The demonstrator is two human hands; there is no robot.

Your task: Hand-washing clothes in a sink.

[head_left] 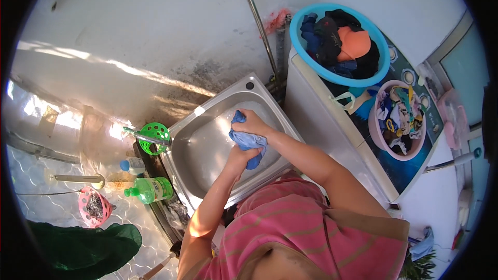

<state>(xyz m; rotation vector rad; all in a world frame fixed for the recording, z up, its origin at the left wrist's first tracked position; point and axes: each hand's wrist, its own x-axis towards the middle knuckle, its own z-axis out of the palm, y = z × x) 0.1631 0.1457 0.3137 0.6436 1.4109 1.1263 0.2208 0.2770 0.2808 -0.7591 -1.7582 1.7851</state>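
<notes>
Over a stainless steel sink (202, 179), both of my hands grip a bunched blue cloth (249, 141). My left hand (246, 158) and my right hand (253, 123) are closed on different parts of it, one nearer my body and one farther off. The cloth looks crumpled between them, with darker blue ends sticking out past the fingers. Whitish, cloudy water (208, 159) appears to lie in the basin under my hands. A faucet (153, 139) reaches over the sink's left rim, beside a green perforated basket (144, 128).
A blue tub (295, 42) of dark clothes and a pink basin (377, 140) of small garments stand on a washing machine (365, 144) at right. Left of the sink are a green bottle (151, 189) and a white bottle (135, 165). A metal pole (258, 23) leans behind.
</notes>
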